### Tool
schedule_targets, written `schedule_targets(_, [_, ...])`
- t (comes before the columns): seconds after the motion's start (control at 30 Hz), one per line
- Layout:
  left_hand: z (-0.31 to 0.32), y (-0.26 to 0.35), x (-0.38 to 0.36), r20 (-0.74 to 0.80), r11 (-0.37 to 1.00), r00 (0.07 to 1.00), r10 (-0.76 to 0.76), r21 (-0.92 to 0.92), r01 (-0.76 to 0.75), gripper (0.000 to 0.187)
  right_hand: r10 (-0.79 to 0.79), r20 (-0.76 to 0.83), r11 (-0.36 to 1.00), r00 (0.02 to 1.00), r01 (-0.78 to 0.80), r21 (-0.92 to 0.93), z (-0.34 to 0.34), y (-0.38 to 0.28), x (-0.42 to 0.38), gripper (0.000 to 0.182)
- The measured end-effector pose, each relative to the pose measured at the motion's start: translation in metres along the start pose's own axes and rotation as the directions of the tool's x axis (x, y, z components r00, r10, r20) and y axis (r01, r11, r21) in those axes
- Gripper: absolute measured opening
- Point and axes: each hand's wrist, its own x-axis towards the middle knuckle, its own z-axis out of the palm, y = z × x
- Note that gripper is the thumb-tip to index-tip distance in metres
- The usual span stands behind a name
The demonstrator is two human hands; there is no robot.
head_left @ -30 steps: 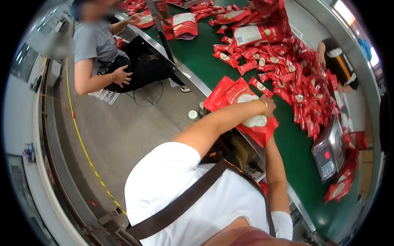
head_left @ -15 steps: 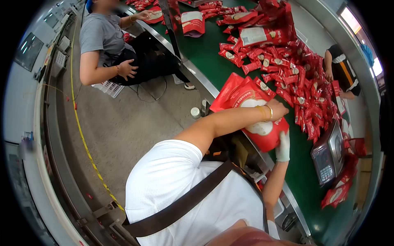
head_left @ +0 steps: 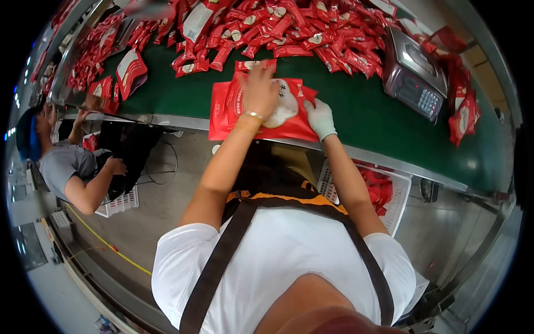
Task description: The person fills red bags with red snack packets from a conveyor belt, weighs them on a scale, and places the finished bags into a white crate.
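Observation:
Red printed pouches (head_left: pixel 291 129) lie flat and overlapping at the near edge of the green belt. My left hand (head_left: pixel 260 93), bare with bracelets at the wrist, is over the upper left part of the top pouch, its fingers spread and slightly blurred. Just beyond its fingertips is a small red packet (head_left: pixel 245 65). On the other side, my right hand (head_left: pixel 321 118), in a white glove, pinches the top pouch's right edge; its thumb lies by the upper corner.
A heap of small red packets (head_left: pixel 289 33) covers the far side of the green belt (head_left: pixel 356 106). To the right stands a digital scale (head_left: pixel 414 78), with red pouches beyond it. Below the belt is a white crate (head_left: pixel 397 203) holding red items. A co-worker (head_left: pixel 69 167) sits at left.
My view has turned toward the belt, so the pouches appear squarely in front. My left hand, closed at the pouch before, is now spread over it. The gloved right hand stays at its edge.

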Motion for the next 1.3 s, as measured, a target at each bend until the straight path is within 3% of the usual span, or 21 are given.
schedule_targets(0.03, [-0.004,-0.014,-0.011,-0.009,0.994,0.994,-0.112,0.018,0.112,0.046,-0.025,-0.008,0.985,1.0,0.023,-0.169,-0.002,0.001,0.002,0.033])
schedule_targets(0.13, [0.006,-0.066,-0.057,0.006,0.957,0.957,-0.29,-0.015,0.29,0.061,-0.04,-0.08,0.981,0.996,0.024,-0.19,-0.013,-0.004,-0.002,0.033])
schedule_targets(0.2, [0.01,-0.08,-0.081,0.133,0.969,0.967,-0.217,-0.088,0.23,0.067,-0.049,-0.147,0.992,0.988,0.031,-0.124,-0.037,-0.012,-0.003,0.032])
schedule_targets(0.33, [0.01,-0.068,-0.077,0.165,0.974,0.96,-0.227,0.028,0.225,0.068,-0.021,-0.227,0.985,0.974,0.059,0.161,-0.112,-0.006,0.02,0.023])
schedule_targets(0.4, [0.007,-0.062,-0.075,0.174,0.976,0.961,-0.214,0.07,0.205,0.065,-0.278,-0.532,0.893,0.8,0.419,0.164,-0.161,0.018,0.048,0.019])
schedule_targets(0.43, [0.009,-0.063,-0.076,0.172,0.979,0.964,-0.202,0.06,0.194,0.065,-0.207,-0.58,0.815,0.787,0.467,0.342,-0.189,0.035,0.065,0.021])
schedule_targets(0.5, [0.016,-0.068,-0.08,0.148,0.977,0.971,-0.19,0.126,0.172,0.06,-0.104,-0.736,0.812,0.669,0.485,0.325,-0.245,0.058,0.09,0.031])
schedule_targets(0.53, [0.017,-0.068,-0.079,0.143,0.977,0.971,-0.191,0.122,0.174,0.06,0.132,-0.724,0.767,0.677,0.393,0.508,-0.261,0.044,0.091,0.034])
schedule_targets(0.6, [0.017,-0.068,-0.08,0.134,0.977,0.973,-0.189,0.126,0.173,0.055,0.351,-0.734,0.656,0.581,0.407,0.636,-0.29,0.095,0.127,0.038])
schedule_targets(0.63, [0.017,-0.067,-0.079,0.132,0.977,0.973,-0.19,0.127,0.173,0.055,0.131,-0.836,0.957,0.533,0.154,0.248,-0.318,0.188,0.165,0.037])
schedule_targets(0.67, [0.016,-0.067,-0.079,0.137,0.977,0.973,-0.184,0.132,0.166,0.054,-0.098,-0.886,0.965,0.453,-0.175,-0.196,-0.344,0.274,0.201,0.037])
schedule_targets(0.7, [0.016,-0.068,-0.08,0.141,0.977,0.974,-0.18,0.138,0.16,0.054,0.058,-0.873,0.962,0.484,-0.262,-0.081,-0.343,0.261,0.189,0.04])
schedule_targets(0.8, [0.019,-0.069,-0.081,0.123,0.979,0.977,-0.172,0.129,0.157,0.051,0.42,-0.776,0.897,0.47,-0.084,0.435,-0.339,0.205,0.157,0.047])
schedule_targets(0.87, [0.016,-0.069,-0.079,0.13,0.977,0.975,-0.18,0.14,0.162,0.05,0.481,-0.739,0.777,0.472,0.161,0.608,-0.337,0.178,0.129,0.053])
schedule_targets(0.9, [0.015,-0.067,-0.078,0.14,0.976,0.973,-0.181,0.149,0.16,0.049,0.474,-0.689,0.544,0.548,0.433,0.718,-0.325,0.129,0.097,0.063])
schedule_targets(0.93, [0.016,-0.068,-0.078,0.155,0.976,0.97,-0.186,0.14,0.165,0.049,0.512,-0.708,0.57,0.486,0.424,0.703,-0.324,0.124,0.083,0.069])
schedule_targets(1.0, [0.02,-0.072,-0.08,0.093,0.981,0.986,-0.14,0.145,0.126,0.047,0.555,-0.65,0.502,0.519,0.414,0.759,-0.325,0.16,0.051,0.068])
schedule_targets(1.1, [0.019,-0.071,-0.081,0.095,0.982,0.985,-0.145,0.139,0.131,0.046,0.62,-0.631,0.586,0.466,0.259,0.767,-0.302,0.223,0.003,0.055])
schedule_targets(1.17, [0.017,-0.069,-0.079,0.095,0.98,0.984,-0.151,0.141,0.137,0.045,0.641,-0.643,0.628,0.42,0.195,0.753,-0.28,0.221,-0.025,0.049])
schedule_targets(1.23, [0.016,-0.067,-0.079,0.098,0.98,0.983,-0.155,0.137,0.141,0.046,0.404,-0.788,0.828,0.465,0.179,0.531,-0.261,0.204,-0.04,0.038])
schedule_targets(1.3, [0.017,-0.07,-0.079,0.108,0.98,0.982,-0.154,0.144,0.138,0.047,0.412,-0.802,0.848,0.433,0.141,0.512,-0.253,0.188,-0.036,0.031])
